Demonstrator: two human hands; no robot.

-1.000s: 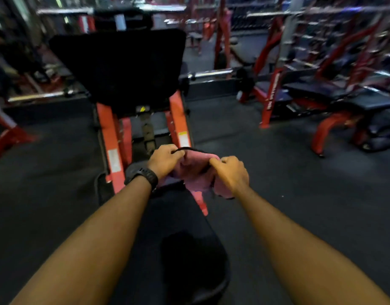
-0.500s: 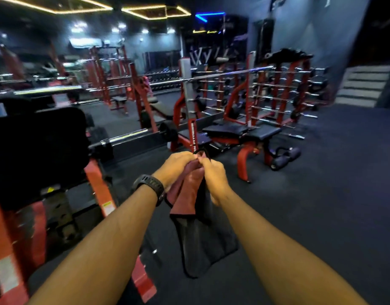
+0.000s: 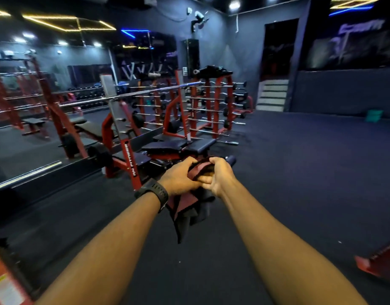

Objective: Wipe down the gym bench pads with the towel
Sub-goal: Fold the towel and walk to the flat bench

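A red and dark towel (image 3: 185, 208) hangs bunched in front of me, gripped at its top by both hands. My left hand (image 3: 180, 176), with a black watch at the wrist, and my right hand (image 3: 218, 176) are pressed close together, fingers curled round the cloth. Just beyond the hands stands a red-framed bench with dark pads (image 3: 178, 145). A second bench pad (image 3: 90, 128) lies further left under a racked barbell.
A barbell rack (image 3: 211, 106) with several bars stands behind the bench. A mirror wall runs along the left. Stairs (image 3: 272, 95) rise at the back right. A red frame (image 3: 378, 263) juts in at the lower right, another red frame (image 3: 5, 280) at the lower left. Dark rubber floor spreads to the right.
The view swung up and right, from the black-padded machine to the open gym floor. The towel came off the pad and now hangs, bunched tighter between both hands.
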